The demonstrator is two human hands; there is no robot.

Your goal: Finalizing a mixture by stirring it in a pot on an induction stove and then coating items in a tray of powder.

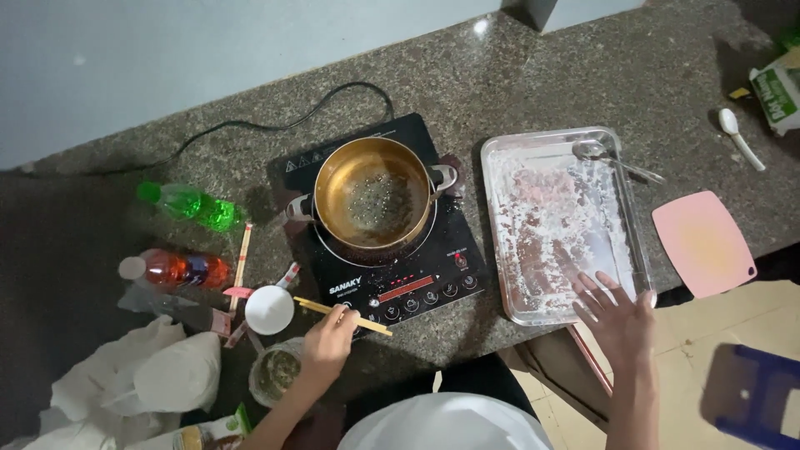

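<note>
The left hand (327, 343) covers the middle of the chopsticks (342, 317); only both ends show. The right hand (621, 321) hides the near right corner of the metal tray (500, 250). The green-and-white bag (779, 92) is cut off by the right edge. The blue stool (754, 396) is blurred and cropped. The contents of the glass jar (277, 372) are too dim to identify.

An induction cooker (379, 250) is sitting at the middle of the surface (533, 75), with a pot (372, 193) standing on it. A metal tray (560, 221) is lying just to its right, a spoon (615, 158) resting in the tray's far corner. A cutting board (704, 242) is lying right of the tray. Two bottles (187, 204) are lying left of the cooker. The left hand (327, 342) is holding chopsticks (342, 317) over the cooker's near edge; the right hand (621, 321) is resting at the tray's near right corner.
</note>
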